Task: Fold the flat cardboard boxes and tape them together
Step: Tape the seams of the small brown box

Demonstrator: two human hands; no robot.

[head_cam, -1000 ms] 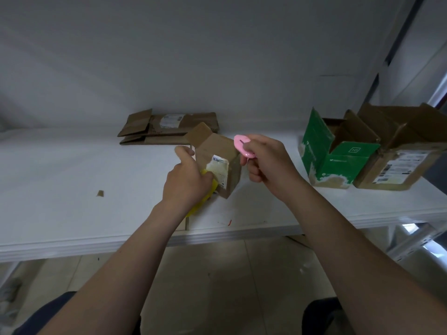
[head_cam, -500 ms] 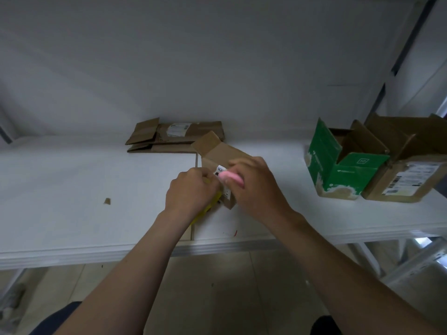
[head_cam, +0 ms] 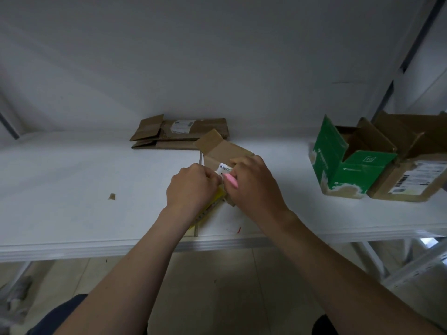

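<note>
**At the bench's middle, both hands close on one small box**

Along the front, the white bench [head_cam: 72, 189] ends in a straight lip just below the wrists, with tiled floor [head_cam: 217, 286] under it. At the back it meets a plain wall [head_cam: 217, 68]. Open surface stretches to the left of the hands, broken only by one cardboard scrap [head_cam: 111, 196]. To the right a narrower bare strip lies between the hands and the opened boxes.

The small cardboard box [head_cam: 225, 153] stands just behind the hands, one top flap raised and tilted back-left, its white label facing the person. The left hand [head_cam: 191, 189] sits against the box's near face with its fingers [head_cam: 212, 176] curled. The tips are hidden behind the knuckles, so I cannot tell what they pinch, if anything. A yellow item [head_cam: 212, 205] shows under this hand, lying on the bench. The right hand [head_cam: 254, 184] grips a pink tool [head_cam: 231, 182], fingers wrapped round it, and the tool's end points at the left hand's fingertips beside the label. The right fingers [head_cam: 242, 162] also reach the box's top front edge.

Counted: one small box at the hands. One pile of flat cardboard boxes [head_cam: 181, 131] lies against the wall behind it, though how many sheets it has cannot be told. Two opened boxes stand at the right end, touching each other: a green box [head_cam: 348, 170] and a brown box [head_cam: 411, 175] with a printed label. One pink tool, one yellow item and one scrap complete the count.
</note>
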